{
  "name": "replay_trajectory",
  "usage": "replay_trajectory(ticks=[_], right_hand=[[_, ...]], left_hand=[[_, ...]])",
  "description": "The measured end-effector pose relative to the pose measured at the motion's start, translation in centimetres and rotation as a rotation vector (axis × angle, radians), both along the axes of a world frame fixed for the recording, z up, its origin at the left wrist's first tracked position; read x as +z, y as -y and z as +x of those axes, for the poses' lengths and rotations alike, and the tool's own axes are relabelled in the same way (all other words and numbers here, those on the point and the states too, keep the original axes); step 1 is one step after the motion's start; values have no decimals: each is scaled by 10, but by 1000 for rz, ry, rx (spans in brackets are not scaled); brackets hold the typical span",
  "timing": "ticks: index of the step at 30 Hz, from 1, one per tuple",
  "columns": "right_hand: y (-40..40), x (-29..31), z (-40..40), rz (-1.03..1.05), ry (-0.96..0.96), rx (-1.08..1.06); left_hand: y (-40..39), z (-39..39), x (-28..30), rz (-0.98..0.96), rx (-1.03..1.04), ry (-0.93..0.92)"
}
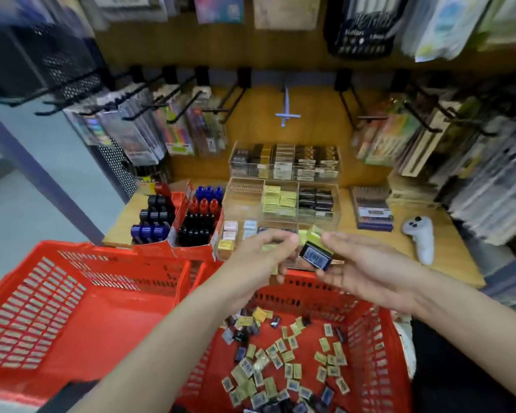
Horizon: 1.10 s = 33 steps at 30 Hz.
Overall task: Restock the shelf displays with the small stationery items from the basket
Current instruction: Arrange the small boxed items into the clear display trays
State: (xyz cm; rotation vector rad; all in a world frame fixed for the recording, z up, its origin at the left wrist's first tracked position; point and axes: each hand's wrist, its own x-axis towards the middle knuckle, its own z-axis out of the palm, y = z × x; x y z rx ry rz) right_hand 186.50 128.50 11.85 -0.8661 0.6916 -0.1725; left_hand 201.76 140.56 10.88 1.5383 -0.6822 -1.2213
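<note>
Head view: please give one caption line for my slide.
Right hand holds small dark box above red basket of stationery packets.

Both bare forearms are extended forward and upward from the lower edge of the view, converging toward the middle; the left hand point(259, 251) is held palm-down with its wrist slightly bent, its fingers loosely curled and its fingertips drawn together toward the right hand, though blur hides whether anything is pinched between them; the right hand point(367, 266) is turned palm-inward, its fingers extended leftward; a small dark packet point(316, 254) is pinched in its grip between thumb and fingers; the two hands are brought near each other, not quite touching.
</note>
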Motion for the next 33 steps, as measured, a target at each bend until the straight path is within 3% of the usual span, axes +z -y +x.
replay_trajectory(ticks=[6,13,20,23,27,33], right_hand=[[1,15,1,-24,23,-60],[-12,12,17,102,49,-167],[1,16,16,256,95,-223],[7,16,14,318,69,-238],[15,16,8,239,42,-306],[11,9,4,-242,-68,-217]], left_hand=[[10,-4,-1,-5,-42,-65],[21,-6,-7,-24,81,71],[26,1,-5,-11,136,-65],[27,0,-2,-68,168,-230],[28,6,3,-68,265,-472],[29,4,1,-18,219,-378]])
